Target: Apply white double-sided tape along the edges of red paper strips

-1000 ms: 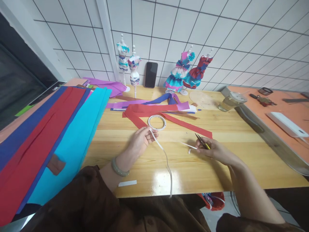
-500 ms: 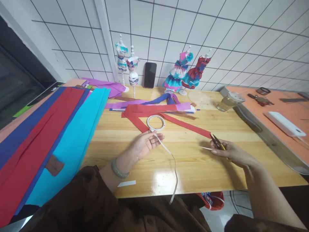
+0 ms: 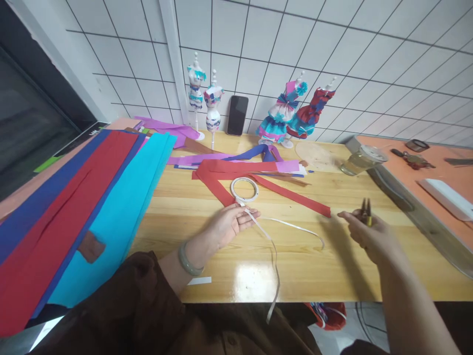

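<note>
My left hand [image 3: 229, 224] has its fingers pinched on a narrow strip of white tape [image 3: 274, 256], whose loose tail hangs down over the table's front edge. Just beyond the fingertips lies the white tape roll [image 3: 232, 183]. A red crepe paper strip [image 3: 216, 186] runs back from beside that hand, and another red length [image 3: 295, 193] stretches to the right. A second thin white strip [image 3: 295, 226] curls on the wood, right of my left hand. My right hand [image 3: 369, 236], raised above the table's right part, is closed around small scissors [image 3: 366, 213], blades pointing away; its handles are mostly hidden.
Layered crepe paper sheets [image 3: 121, 217] cover the table's left side. Dress-form figures [image 3: 213, 108] and a phone [image 3: 237, 116] stand by the tiled wall. A glass of liquid [image 3: 360, 160] is at back right, near an orange surface [image 3: 402, 172]. A white scrap [image 3: 200, 281] lies in front.
My right hand has moved right, away from the red strip's end, with the scissors. The thin white strip formerly near its fingers now lies on the table. My left hand keeps its pinch.
</note>
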Action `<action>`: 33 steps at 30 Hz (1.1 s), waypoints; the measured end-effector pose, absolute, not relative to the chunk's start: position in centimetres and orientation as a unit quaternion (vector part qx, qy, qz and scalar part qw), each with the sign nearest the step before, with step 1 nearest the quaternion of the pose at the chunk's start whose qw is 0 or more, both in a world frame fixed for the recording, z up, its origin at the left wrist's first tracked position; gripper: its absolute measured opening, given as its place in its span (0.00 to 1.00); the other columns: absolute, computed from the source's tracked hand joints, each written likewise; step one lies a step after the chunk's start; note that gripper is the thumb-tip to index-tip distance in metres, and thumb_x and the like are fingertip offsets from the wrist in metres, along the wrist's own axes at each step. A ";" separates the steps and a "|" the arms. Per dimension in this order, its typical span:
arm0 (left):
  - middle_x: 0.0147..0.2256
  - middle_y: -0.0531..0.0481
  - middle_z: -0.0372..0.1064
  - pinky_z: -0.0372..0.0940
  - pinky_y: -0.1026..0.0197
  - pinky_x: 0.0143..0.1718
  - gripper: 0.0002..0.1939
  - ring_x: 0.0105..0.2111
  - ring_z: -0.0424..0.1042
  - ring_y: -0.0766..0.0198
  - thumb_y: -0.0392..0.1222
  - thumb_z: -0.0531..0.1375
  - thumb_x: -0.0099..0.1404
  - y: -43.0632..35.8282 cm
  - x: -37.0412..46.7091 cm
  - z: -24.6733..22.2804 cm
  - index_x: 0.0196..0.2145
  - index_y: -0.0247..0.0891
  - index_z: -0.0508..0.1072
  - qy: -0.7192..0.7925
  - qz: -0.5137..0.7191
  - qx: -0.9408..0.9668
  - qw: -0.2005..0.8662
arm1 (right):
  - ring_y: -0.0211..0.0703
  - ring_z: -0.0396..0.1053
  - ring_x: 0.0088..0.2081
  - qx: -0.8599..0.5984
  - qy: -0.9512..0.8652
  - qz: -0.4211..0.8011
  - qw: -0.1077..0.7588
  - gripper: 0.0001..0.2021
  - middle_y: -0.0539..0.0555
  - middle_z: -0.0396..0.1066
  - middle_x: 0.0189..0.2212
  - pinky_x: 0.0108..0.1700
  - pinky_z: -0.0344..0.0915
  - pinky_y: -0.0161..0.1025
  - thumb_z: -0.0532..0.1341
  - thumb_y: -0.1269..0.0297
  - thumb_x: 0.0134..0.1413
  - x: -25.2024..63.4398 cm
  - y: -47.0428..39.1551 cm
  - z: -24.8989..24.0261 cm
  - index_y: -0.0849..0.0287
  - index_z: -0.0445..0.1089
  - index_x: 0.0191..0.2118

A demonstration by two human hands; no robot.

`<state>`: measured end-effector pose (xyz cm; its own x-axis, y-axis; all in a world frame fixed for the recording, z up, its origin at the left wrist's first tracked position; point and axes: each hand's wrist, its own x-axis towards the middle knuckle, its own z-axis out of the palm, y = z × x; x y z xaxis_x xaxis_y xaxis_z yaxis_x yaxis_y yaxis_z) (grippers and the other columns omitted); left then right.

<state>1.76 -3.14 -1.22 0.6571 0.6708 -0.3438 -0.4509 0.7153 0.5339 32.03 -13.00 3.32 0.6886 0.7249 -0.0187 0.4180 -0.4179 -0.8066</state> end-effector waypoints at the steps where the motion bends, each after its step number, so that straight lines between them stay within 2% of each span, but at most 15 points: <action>1: 0.40 0.36 0.71 0.58 0.55 0.51 0.04 0.45 0.69 0.56 0.33 0.54 0.58 -3.1 1.8 -1.3 0.32 0.31 0.66 0.268 0.316 0.205 0.887 | 0.32 0.49 0.13 -0.820 -0.347 0.210 0.404 0.18 0.46 0.55 0.14 0.15 0.45 0.35 0.64 0.50 0.38 30.5 -12.7 3.4 0.58 0.65 0.30; 4: 0.40 0.36 0.71 0.57 0.54 0.51 0.04 0.45 0.69 0.56 0.33 0.53 0.58 -3.1 1.8 -1.4 0.31 0.31 0.66 0.266 0.313 0.199 0.890 | 0.36 0.61 0.22 -0.781 -0.439 0.221 0.385 0.16 0.54 0.68 0.27 0.22 0.56 0.34 0.65 0.53 0.38 25.5 -11.6 3.6 0.59 0.65 0.29; 6: 0.40 0.36 0.70 0.57 0.55 0.51 0.04 0.45 0.68 0.56 0.32 0.52 0.58 -3.1 1.8 -1.4 0.31 0.31 0.66 0.262 0.311 0.194 0.893 | 0.38 0.63 0.25 -0.732 -0.511 0.254 0.373 0.14 0.55 0.69 0.32 0.26 0.59 0.35 0.62 0.53 0.42 22.6 -10.8 3.5 0.59 0.66 0.30; 10: 0.40 0.38 0.71 0.57 0.55 0.51 0.05 0.44 0.69 0.58 0.30 0.52 0.57 -3.1 1.8 -1.3 0.31 0.31 0.67 0.244 0.313 0.191 0.898 | 0.42 0.66 0.35 -0.652 -0.589 0.287 0.382 0.10 0.55 0.69 0.35 0.32 0.62 0.35 0.60 0.57 0.47 18.7 -9.3 2.8 0.57 0.64 0.33; 12: 0.39 0.39 0.71 0.58 0.55 0.51 0.07 0.43 0.70 0.60 0.30 0.51 0.57 -3.1 1.8 -1.2 0.33 0.31 0.68 0.228 0.316 0.187 0.902 | 0.42 0.66 0.38 -0.630 -0.613 0.301 0.371 0.08 0.54 0.69 0.36 0.34 0.62 0.35 0.59 0.60 0.48 17.6 -8.5 2.4 0.57 0.63 0.34; 17: 0.39 0.41 0.71 0.61 0.55 0.47 0.10 0.39 0.71 0.62 0.35 0.51 0.60 -3.1 1.7 -1.0 0.38 0.33 0.68 0.226 0.304 0.168 0.910 | 0.40 0.67 0.35 -0.612 -0.647 0.305 0.337 0.05 0.51 0.70 0.33 0.35 0.61 0.35 0.57 0.65 0.49 16.3 -7.1 1.7 0.56 0.64 0.35; 24: 0.41 0.39 0.69 0.61 0.53 0.46 0.14 0.40 0.70 0.60 0.42 0.50 0.62 -3.0 1.7 -1.6 0.44 0.35 0.65 0.208 0.277 0.188 0.919 | 0.37 0.64 0.28 -0.644 -0.631 0.292 0.318 0.04 0.49 0.69 0.29 0.29 0.58 0.33 0.57 0.67 0.47 16.4 -7.0 1.3 0.57 0.63 0.32; 28: 0.36 0.37 0.70 0.63 0.49 0.43 0.16 0.35 0.73 0.56 0.46 0.49 0.64 -3.1 1.8 -1.5 0.44 0.33 0.63 0.240 0.241 0.230 0.912 | 0.37 0.63 0.29 -0.637 -0.633 0.306 0.316 0.02 0.49 0.67 0.27 0.31 0.58 0.34 0.57 0.68 0.47 16.9 -7.3 1.3 0.58 0.62 0.30; 33: 0.34 0.41 0.70 0.66 0.52 0.36 0.12 0.28 0.73 0.59 0.44 0.50 0.63 -3.4 1.8 -1.1 0.42 0.35 0.61 0.266 0.238 0.273 0.893 | 0.38 0.64 0.31 -0.619 -0.626 0.340 0.330 0.03 0.49 0.65 0.27 0.34 0.59 0.35 0.58 0.67 0.47 17.1 -7.9 1.6 0.58 0.62 0.29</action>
